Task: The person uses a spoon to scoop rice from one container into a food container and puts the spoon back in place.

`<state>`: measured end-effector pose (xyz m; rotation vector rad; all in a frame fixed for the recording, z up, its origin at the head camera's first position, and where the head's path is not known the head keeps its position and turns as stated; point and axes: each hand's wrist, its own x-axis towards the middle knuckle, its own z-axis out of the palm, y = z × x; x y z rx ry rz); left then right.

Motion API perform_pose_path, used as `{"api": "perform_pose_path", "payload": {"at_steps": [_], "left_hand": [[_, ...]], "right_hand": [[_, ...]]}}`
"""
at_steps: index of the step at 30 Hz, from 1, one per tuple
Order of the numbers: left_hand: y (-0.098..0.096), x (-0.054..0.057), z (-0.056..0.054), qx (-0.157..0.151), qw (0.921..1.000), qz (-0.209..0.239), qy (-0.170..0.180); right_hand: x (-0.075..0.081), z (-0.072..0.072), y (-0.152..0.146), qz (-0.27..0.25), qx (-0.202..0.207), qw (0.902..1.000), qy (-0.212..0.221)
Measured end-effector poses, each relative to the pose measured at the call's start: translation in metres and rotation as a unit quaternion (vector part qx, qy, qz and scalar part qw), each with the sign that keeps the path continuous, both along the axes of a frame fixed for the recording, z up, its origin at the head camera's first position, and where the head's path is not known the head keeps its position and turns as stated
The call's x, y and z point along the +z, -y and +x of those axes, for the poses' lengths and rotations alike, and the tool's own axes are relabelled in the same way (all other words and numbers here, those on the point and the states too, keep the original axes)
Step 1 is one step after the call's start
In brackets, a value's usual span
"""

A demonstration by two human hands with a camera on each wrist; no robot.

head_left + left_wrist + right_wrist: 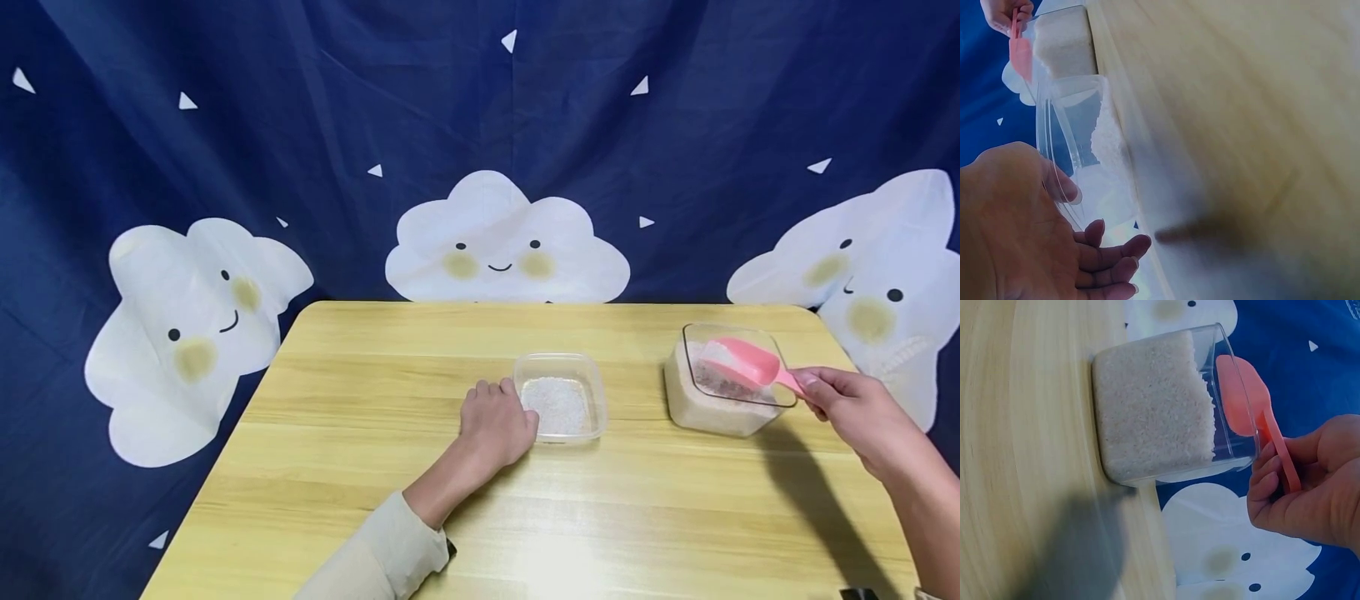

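Note:
My right hand (862, 408) grips the handle of a pink scoop (753, 362). The scoop's bowl, with white grains in it, lies over the mouth of a tall clear container (1150, 412) filled well up with rice. In the right wrist view, the scoop (1241, 394) overlaps the container's rim above the rice surface, and the fingers curl round its handle. My left hand (495, 421) holds the near left corner of a small clear plastic tub (600, 417). Thumb and fingers sit either side of that corner in the left wrist view. A shallow layer of rice (555, 404) covers the tub's bottom.
Both containers stand on a light wooden table (360, 358), the tub near the middle and the taller one to its right, with a gap between. A dark blue curtain (450, 100) with smiling white clouds hangs behind the table's far edge.

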<state>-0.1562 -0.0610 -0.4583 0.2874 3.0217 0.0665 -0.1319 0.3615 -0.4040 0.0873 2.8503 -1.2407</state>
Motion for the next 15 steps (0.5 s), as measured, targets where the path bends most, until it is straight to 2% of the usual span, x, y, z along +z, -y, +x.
{"api": "perform_pose_path", "payload": {"at_steps": [8, 15], "left_hand": [[0.0007, -0.0005, 0.0002, -0.001, 1.0, 0.001, 0.004], [0.001, 0.0007, -0.0011, -0.003, 1.0, -0.002, 0.005]], "right_hand": [[0.0004, 0.0001, -0.0032, -0.049, 0.016, 0.9986, -0.009], [0.0092, -0.0028, 0.0007, -0.084, 0.025, 0.9958, -0.026]]}}
